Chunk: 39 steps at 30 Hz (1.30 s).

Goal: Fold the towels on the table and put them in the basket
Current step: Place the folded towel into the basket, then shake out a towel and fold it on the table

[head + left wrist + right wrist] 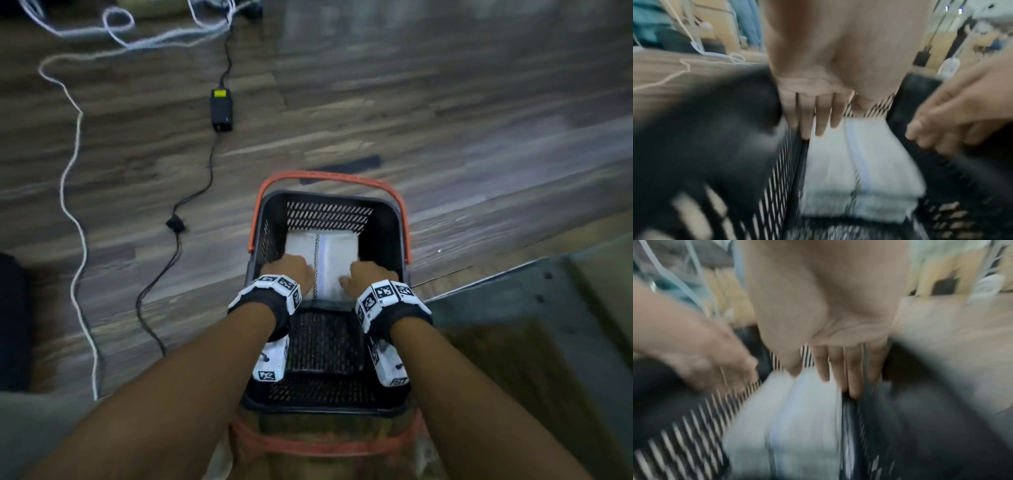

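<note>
Folded towels (337,260) are seen stacked inside the basket (383,219), toward its 12 o'clock wall. Left hand (294,270) and right hand (368,274) are lowered at 9 and 3 o'clock of the stack, fingers straight, nothing gripped.

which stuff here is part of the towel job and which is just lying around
Part of the job:
towels, folded in the basket
basket
left hand and right hand, fingers straight, at the stack's sides

Lying about:
black power adapter on the floor
white cable
black tape on the floor
</note>
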Each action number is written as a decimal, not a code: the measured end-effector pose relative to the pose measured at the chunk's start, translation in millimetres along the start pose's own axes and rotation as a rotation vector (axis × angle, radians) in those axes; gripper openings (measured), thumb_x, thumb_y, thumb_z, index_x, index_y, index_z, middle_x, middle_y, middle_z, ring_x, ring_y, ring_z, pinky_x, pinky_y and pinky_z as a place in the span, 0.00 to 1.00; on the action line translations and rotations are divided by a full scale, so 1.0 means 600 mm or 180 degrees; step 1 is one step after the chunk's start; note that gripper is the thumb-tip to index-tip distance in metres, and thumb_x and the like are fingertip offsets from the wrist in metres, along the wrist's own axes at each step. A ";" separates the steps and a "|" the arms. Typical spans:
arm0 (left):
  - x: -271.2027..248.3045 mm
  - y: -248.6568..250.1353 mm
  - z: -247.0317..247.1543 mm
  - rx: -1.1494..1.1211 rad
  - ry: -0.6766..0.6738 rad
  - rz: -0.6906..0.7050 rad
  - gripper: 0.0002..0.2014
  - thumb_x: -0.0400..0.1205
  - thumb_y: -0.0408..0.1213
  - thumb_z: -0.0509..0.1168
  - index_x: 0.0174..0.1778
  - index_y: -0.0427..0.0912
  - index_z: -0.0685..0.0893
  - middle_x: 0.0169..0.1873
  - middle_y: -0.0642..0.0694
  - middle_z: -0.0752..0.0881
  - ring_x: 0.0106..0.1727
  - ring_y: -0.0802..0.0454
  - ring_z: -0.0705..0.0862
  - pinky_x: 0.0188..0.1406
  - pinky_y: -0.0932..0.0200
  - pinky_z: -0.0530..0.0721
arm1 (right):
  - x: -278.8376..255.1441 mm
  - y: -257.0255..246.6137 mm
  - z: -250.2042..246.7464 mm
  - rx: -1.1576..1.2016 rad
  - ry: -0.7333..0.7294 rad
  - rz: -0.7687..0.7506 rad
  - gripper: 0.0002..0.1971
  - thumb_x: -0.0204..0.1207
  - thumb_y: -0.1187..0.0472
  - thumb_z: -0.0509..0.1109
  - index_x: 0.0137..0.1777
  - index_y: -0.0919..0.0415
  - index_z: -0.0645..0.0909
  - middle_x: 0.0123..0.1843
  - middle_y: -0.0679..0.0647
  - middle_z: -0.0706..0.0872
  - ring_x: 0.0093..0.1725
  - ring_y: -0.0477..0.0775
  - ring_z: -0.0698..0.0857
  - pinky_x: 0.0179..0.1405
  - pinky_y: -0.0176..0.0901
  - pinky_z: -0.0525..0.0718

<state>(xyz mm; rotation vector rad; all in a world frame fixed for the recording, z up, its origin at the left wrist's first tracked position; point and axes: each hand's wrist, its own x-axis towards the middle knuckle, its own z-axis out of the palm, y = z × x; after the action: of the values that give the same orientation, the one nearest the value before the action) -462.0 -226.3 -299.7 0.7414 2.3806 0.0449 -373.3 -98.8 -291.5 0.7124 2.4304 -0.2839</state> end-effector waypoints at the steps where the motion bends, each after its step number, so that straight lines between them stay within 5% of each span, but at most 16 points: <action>1: -0.022 0.001 -0.024 -0.0059 0.0047 0.0037 0.19 0.85 0.47 0.49 0.51 0.38 0.81 0.53 0.37 0.84 0.52 0.39 0.84 0.45 0.53 0.78 | -0.024 0.004 -0.024 0.0017 -0.0008 -0.0019 0.20 0.81 0.47 0.57 0.59 0.63 0.78 0.60 0.61 0.81 0.54 0.64 0.83 0.45 0.49 0.76; 5: -0.119 0.029 -0.148 0.0000 0.0536 0.0306 0.17 0.84 0.47 0.52 0.51 0.40 0.81 0.52 0.41 0.84 0.52 0.38 0.84 0.43 0.54 0.78 | -0.138 0.017 -0.151 0.0181 0.0449 -0.0015 0.17 0.79 0.47 0.60 0.48 0.61 0.79 0.52 0.61 0.86 0.47 0.63 0.84 0.40 0.46 0.76; 11: -0.327 0.109 -0.355 0.0038 0.1433 0.0930 0.15 0.80 0.45 0.56 0.53 0.42 0.82 0.55 0.40 0.85 0.56 0.38 0.84 0.48 0.52 0.80 | -0.376 0.025 -0.361 0.0514 0.1359 0.0132 0.18 0.79 0.51 0.64 0.65 0.59 0.79 0.64 0.59 0.84 0.62 0.62 0.82 0.59 0.49 0.79; 18: -0.564 0.180 -0.469 0.0165 0.2180 0.1676 0.16 0.81 0.49 0.56 0.53 0.44 0.84 0.55 0.40 0.86 0.57 0.39 0.83 0.52 0.51 0.80 | -0.654 0.053 -0.460 0.0498 0.2264 0.0376 0.16 0.76 0.48 0.62 0.59 0.55 0.81 0.59 0.56 0.86 0.57 0.60 0.83 0.58 0.55 0.81; 28: -0.695 0.328 -0.425 0.0551 0.2227 0.2941 0.19 0.82 0.55 0.55 0.52 0.45 0.82 0.50 0.43 0.87 0.50 0.42 0.84 0.42 0.53 0.78 | -0.895 0.167 -0.368 0.0592 0.2528 0.1001 0.20 0.75 0.40 0.63 0.58 0.53 0.82 0.55 0.52 0.88 0.53 0.55 0.85 0.53 0.53 0.84; 36: -0.783 0.499 -0.294 0.0644 0.1708 0.4021 0.16 0.80 0.54 0.58 0.50 0.48 0.82 0.52 0.45 0.87 0.54 0.42 0.84 0.45 0.53 0.77 | -1.105 0.281 -0.213 0.1005 0.2540 0.2178 0.16 0.75 0.42 0.65 0.56 0.47 0.82 0.58 0.48 0.87 0.58 0.54 0.84 0.57 0.55 0.82; 39: -0.837 0.558 -0.230 0.0704 0.1552 0.4522 0.16 0.81 0.52 0.59 0.44 0.43 0.85 0.45 0.42 0.88 0.46 0.42 0.84 0.40 0.55 0.76 | -1.189 0.310 -0.142 0.1273 0.2490 0.2662 0.15 0.73 0.38 0.64 0.53 0.44 0.82 0.57 0.45 0.86 0.57 0.52 0.84 0.58 0.58 0.82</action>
<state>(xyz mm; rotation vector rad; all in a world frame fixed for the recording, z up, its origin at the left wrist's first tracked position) -54.6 -186.0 165.1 2.5757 1.7279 0.5965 177.9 -216.9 191.2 2.2633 2.4636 -0.1543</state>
